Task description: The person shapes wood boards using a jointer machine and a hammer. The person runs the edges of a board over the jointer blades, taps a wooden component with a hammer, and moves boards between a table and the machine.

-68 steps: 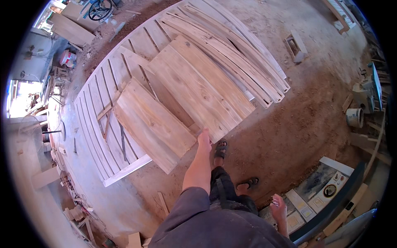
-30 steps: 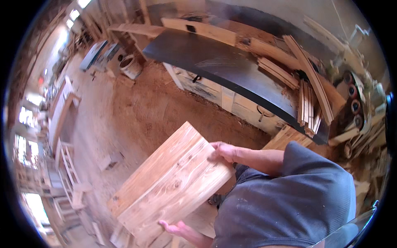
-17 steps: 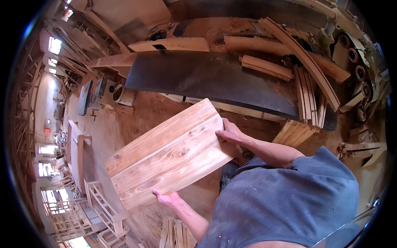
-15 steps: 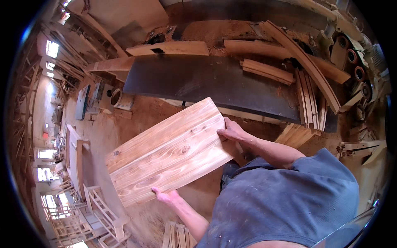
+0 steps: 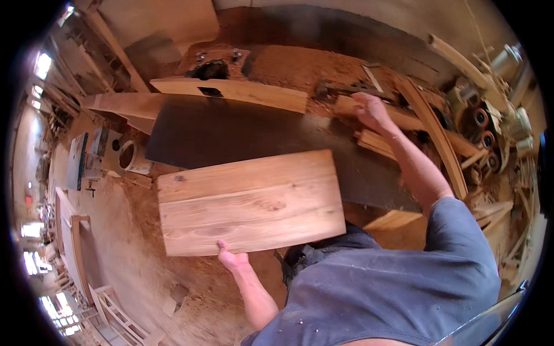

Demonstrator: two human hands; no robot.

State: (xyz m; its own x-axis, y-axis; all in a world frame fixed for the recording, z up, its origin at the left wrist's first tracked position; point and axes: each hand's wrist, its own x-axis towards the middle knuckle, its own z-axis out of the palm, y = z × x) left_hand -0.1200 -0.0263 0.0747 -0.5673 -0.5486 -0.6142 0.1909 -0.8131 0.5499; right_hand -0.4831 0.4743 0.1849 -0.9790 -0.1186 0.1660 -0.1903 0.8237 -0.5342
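A rectangular wooden panel [image 5: 248,202] with visible knots and joint lines is tilted in front of my body. My left hand [image 5: 234,259] grips its near edge, the thumb on the upper face and the other fingers hidden beneath. Beyond it, my right hand [image 5: 375,112] is stretched out over the far side of the dark flat machine table [image 5: 231,130], its fingers curled. Whatever those fingers hold, if anything, cannot be made out. Close to that hand lie a wooden rail [image 5: 404,118] and a short stack of strips [image 5: 375,143].
A long wooden fence board [image 5: 259,95] runs along the table's far edge, with sawdust [image 5: 300,63] behind. A long timber [image 5: 433,135] slants across the right side near machinery with round wheels [image 5: 482,118]. Wooden frames [image 5: 75,242] stand at left.
My right hand has let go of the panel and moved up and away over the table. The panel, now in my left hand alone, has turned more level.
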